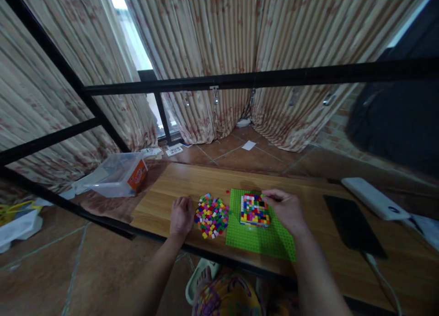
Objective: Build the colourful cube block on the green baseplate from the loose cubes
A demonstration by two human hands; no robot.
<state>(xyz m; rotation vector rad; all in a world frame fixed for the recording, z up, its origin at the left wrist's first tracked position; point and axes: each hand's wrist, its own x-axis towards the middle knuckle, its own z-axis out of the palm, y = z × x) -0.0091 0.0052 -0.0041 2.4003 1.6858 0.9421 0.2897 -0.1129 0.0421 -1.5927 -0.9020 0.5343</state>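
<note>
A green studded baseplate [257,238] lies on the wooden table [178,183]. On its far part stands a square block of small multicoloured bricks [254,210]. My right hand [286,208] rests at the block's right edge, fingertips pinched at its top right corner; whether a brick is between them I cannot tell. A loose pile of coloured bricks [211,216] lies left of the baseplate. My left hand [181,216] lies curled on the table just left of the pile, touching its edge, holding nothing visible.
A dark phone [353,227] with a cable and a white power bank [373,198] lie on the right of the table. A clear plastic box [118,174] sits on the floor at the left. Black frame bars [260,78] cross in front of curtains.
</note>
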